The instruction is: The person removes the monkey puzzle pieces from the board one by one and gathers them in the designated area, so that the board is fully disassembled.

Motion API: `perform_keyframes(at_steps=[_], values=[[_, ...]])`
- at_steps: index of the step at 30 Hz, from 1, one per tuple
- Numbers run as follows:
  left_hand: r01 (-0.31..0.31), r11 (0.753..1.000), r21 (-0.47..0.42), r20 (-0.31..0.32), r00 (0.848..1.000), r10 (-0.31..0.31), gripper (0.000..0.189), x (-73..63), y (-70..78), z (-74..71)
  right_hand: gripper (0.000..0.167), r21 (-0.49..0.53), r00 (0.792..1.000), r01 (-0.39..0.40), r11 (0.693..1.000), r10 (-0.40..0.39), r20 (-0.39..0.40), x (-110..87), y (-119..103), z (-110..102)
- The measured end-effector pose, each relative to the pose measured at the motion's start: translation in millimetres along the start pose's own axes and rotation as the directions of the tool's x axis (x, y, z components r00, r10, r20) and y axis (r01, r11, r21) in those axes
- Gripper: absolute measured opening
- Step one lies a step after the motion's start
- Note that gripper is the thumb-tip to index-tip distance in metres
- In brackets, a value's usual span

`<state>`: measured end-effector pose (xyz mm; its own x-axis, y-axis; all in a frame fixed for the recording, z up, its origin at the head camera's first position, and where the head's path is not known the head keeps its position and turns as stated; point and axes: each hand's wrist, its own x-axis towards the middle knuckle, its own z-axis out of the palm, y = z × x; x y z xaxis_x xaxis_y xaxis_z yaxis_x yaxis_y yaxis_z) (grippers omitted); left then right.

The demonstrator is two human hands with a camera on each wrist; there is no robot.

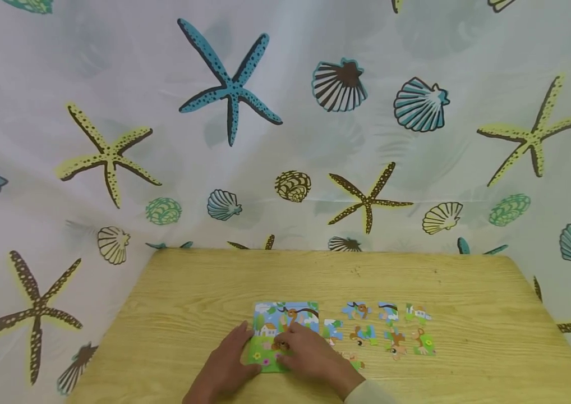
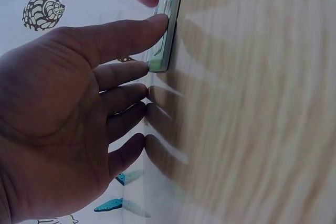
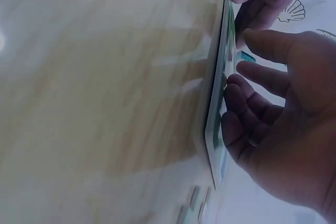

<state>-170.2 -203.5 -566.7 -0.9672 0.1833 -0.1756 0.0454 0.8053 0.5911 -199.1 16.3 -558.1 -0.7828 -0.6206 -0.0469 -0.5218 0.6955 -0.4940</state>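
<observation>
A square picture puzzle board lies on the table, showing a house, flowers and a squirrel on a branch. My left hand rests at its left side, with the thumb and index fingertips touching the edge and corner in the left wrist view. Over the board's right part, my right hand touches the picture with its fingertips, the thumb and index finger apart. A brown part of the picture shows at those fingertips, and the hand hides the board's lower right. In the right wrist view no loose piece shows between the fingers.
Several loose puzzle pieces lie right of the board, one with a house farthest back. Another piece is partly hidden by the right hand. Behind the wooden table hangs a curtain printed with starfish and shells.
</observation>
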Motion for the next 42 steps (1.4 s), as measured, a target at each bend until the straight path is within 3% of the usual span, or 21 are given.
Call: perform_keyframes(at_steps=[9,18,27,31,36,42], values=[[-0.020,1.000,-0.013,0.038,0.999,0.021,0.073,-2.3,2.9,-5.0,0.051,-0.079,0.999,-0.047,0.996,0.047,0.004,9.9,-15,3],[-0.057,0.998,0.035,0.008,0.998,0.056,0.070,-7.2,6.3,-7.9,0.054,-0.019,0.993,-0.110,0.994,0.111,0.050,20.1,-20,5],[0.005,0.994,0.113,-0.026,1.000,-0.002,0.067,-7.0,14.0,-10.2,0.050,0.090,0.980,-0.194,0.977,0.189,0.055,29.4,-22,4],[0.014,0.992,0.124,-0.027,1.000,-0.011,0.067,-5.5,15.5,-9.3,0.043,0.209,0.982,-0.187,0.960,0.180,0.050,23.8,-21,-1],[0.036,0.988,0.152,-0.013,0.999,-0.035,0.069,-1.6,12.8,-7.2,0.026,0.347,0.992,-0.117,0.931,0.125,0.000,6.1,-11,-12],[0.035,0.983,0.178,-0.023,0.999,-0.032,0.071,-1.4,11.8,-4.1,0.018,0.401,0.995,-0.073,0.913,0.093,-0.031,-27.5,18,-32]])
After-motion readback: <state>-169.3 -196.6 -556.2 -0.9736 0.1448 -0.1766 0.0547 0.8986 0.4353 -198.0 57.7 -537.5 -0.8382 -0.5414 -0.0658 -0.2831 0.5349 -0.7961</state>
